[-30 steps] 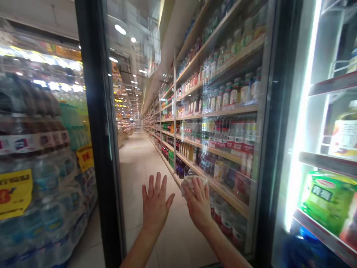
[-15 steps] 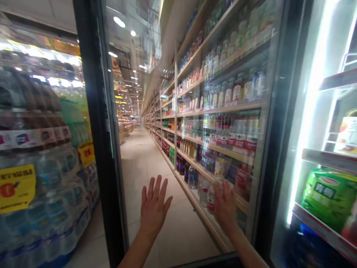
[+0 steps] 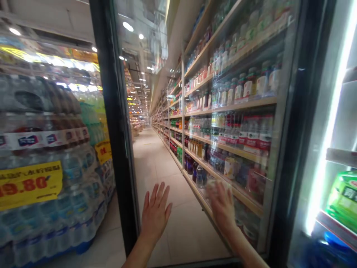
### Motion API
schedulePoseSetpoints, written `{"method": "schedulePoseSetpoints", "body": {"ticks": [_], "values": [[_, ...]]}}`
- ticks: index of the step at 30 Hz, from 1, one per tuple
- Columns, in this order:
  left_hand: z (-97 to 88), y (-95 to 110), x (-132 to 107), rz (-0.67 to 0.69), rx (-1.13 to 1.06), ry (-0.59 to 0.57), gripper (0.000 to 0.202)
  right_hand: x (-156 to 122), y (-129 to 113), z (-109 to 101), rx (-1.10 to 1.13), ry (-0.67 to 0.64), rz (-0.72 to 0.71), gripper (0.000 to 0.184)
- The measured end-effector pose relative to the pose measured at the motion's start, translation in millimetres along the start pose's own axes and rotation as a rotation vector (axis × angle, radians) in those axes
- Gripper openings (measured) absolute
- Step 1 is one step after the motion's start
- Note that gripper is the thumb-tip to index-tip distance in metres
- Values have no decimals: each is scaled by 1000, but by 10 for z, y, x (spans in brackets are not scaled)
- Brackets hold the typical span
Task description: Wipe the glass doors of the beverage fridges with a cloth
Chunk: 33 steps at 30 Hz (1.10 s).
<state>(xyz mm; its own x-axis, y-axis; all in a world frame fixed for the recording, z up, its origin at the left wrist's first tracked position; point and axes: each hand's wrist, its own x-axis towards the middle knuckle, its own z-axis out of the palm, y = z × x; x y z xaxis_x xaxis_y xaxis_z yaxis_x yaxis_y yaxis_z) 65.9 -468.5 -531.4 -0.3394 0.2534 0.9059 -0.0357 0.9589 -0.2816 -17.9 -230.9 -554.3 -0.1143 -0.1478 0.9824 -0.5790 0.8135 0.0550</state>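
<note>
A glass door (image 3: 173, 238) in a black frame stands before me, with the aisle visible through its pane. My left hand (image 3: 156, 212) is open, palm toward the glass and fingers spread, and it holds nothing visible. To its right, my right hand (image 3: 223, 208) is raised at the pane with its fingers smeared by motion. A pale blurred patch shows at those fingertips; whether it is a cloth or a reflection I cannot tell. Contact between either hand and the glass cannot be made out for certain.
Stacked packs of bottled drinks (image 3: 72, 201) with a yellow price sign (image 3: 30, 184) stand left of the door. Through the pane, shelves of bottles (image 3: 248, 89) line the aisle floor (image 3: 147, 156). On the right is a lit cooler with a green package (image 3: 344, 201) on its shelf.
The scene has shifted to the right in view, showing more of the bottle stack and less of the cooler. My right hand has moved left across the pane, while my left hand keeps its spread pose.
</note>
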Motion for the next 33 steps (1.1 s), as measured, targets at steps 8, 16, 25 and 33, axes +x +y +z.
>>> {"method": "schedulePoseSetpoints", "body": {"ticks": [8,16,25,33], "values": [[-35,-65,-294,-80,-9,-78,60,9,-469,151,112,-39,-270,48],[-148,-204,-438,-187,-72,-72,68,709,-587,184,101,63,-162,36],[-367,-363,-356,-196,-180,5,67,740,-1099,312,202,-81,-492,40],[-565,-584,-185,-231,-158,138,68,791,-1378,439,318,-252,-826,39]]}}
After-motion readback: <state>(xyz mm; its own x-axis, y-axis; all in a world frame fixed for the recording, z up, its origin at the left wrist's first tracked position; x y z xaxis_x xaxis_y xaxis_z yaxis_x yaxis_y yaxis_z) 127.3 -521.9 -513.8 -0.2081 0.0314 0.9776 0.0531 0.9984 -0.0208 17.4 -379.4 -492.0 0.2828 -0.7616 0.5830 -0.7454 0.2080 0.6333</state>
